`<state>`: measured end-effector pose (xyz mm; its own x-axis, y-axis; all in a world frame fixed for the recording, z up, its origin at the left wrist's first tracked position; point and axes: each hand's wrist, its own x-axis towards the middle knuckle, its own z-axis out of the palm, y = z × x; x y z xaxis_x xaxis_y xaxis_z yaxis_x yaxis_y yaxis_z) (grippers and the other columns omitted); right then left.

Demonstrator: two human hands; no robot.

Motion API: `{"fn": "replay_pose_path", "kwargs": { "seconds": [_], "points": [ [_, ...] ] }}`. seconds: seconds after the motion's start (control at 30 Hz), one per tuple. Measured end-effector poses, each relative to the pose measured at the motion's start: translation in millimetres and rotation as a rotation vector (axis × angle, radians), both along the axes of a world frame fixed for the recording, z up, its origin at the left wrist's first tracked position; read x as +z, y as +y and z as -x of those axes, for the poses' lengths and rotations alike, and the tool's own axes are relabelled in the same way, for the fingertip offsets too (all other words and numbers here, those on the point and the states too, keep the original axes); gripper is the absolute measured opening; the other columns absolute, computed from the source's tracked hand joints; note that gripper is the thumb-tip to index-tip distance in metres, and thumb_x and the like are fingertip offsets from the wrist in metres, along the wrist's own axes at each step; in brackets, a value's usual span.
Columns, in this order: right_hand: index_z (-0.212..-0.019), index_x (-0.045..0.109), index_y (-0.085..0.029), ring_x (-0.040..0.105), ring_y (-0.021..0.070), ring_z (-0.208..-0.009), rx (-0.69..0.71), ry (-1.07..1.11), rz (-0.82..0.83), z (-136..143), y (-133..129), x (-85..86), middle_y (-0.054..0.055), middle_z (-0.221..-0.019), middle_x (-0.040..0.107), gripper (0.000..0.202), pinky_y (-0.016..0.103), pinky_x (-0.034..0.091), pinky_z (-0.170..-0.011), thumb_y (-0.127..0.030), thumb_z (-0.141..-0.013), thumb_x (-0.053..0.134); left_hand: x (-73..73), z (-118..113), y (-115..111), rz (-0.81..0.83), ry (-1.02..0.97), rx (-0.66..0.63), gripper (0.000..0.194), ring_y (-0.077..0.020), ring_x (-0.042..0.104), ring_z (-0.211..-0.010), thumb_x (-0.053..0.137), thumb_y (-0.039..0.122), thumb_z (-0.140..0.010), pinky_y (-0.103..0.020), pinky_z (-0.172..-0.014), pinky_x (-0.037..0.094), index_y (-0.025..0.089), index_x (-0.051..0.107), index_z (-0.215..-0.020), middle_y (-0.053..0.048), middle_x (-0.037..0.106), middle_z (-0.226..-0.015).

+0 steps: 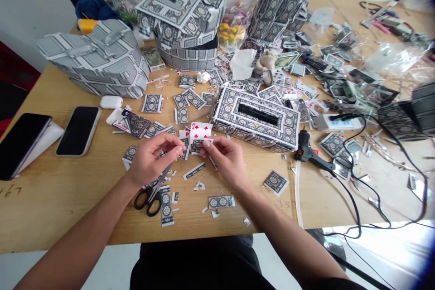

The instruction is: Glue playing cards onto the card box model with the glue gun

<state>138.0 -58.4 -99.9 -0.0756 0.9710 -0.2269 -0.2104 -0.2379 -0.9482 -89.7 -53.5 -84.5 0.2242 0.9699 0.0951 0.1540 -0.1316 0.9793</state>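
Observation:
My right hand (226, 158) pinches a playing card (200, 130) between thumb and fingers. The card is bent; its upper part shows a red six of diamonds, and a dark patterned back shows below. Just left of it, my left hand (152, 156) has thumb and fingertips drawn together; whether anything small is between them I cannot make out. Black-handled scissors (148, 200) lie under my left hand, blades partly hidden by it. Cut card strips (194, 171) and small scraps (200, 186) are scattered below and between the hands.
A card-covered box with a slot (254, 118) stands right of my hands, beside a glue gun (311, 154) with trailing cables. Behind are a woven card basket (98, 61), a lidded card container (186, 52) and heaped cards. Two phones (79, 130) (23, 145) lie left.

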Motion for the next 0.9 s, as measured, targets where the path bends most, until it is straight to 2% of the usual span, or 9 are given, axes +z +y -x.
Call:
{"fn": "replay_pose_path", "kwargs": {
  "seconds": [0.23,0.4,0.67,0.9],
  "points": [
    [-0.091,0.081,-0.02,0.072,0.0173,-0.07,-0.004,-0.004,-0.005,0.4,-0.2,-0.5,0.004,-0.077,0.08,0.044,0.031,0.059,-0.072,-0.061,-0.081,0.093,2.3,-0.1,-0.5,0.006,-0.005,0.014,0.009,-0.0159,0.072,-0.074,0.077,0.028,-0.097,-0.025,-0.067,0.06,0.02,0.075,-0.093,-0.002,0.075,-0.084],
    [-0.091,0.08,-0.02,0.072,0.0188,-0.07,0.0,-0.021,-0.007,-0.1,0.0,0.1,0.004,-0.078,0.08,0.046,0.033,0.06,-0.072,-0.064,-0.081,0.091,-0.1,1.9,0.3,0.015,-0.036,-0.002,0.004,-0.015,0.074,-0.077,0.077,0.025,-0.096,-0.023,-0.069,0.061,0.021,0.078,-0.095,-0.002,0.078,-0.09],
    [-0.09,0.08,-0.02,0.072,0.0189,-0.07,0.005,-0.02,-0.015,-0.5,0.0,0.6,0.005,-0.078,0.08,0.043,0.033,0.06,-0.071,-0.062,-0.082,0.091,-2.8,0.6,0.3,0.067,-0.093,-0.008,0.007,-0.0159,0.077,-0.077,0.078,0.027,-0.096,-0.024,-0.07,0.064,0.021,0.08,-0.098,-0.004,0.081,-0.091],
    [-0.091,0.08,-0.02,0.072,0.0183,-0.07,0.005,-0.018,-0.014,-0.8,0.0,-1.0,0.005,-0.078,0.081,0.042,0.032,0.06,-0.073,-0.06,-0.083,0.091,1.5,-0.3,-0.2,0.058,-0.083,0.013,0.007,-0.0163,0.076,-0.075,0.08,0.026,-0.092,-0.025,-0.068,0.063,0.02,0.079,-0.096,-0.003,0.08,-0.087]
  ]
}}
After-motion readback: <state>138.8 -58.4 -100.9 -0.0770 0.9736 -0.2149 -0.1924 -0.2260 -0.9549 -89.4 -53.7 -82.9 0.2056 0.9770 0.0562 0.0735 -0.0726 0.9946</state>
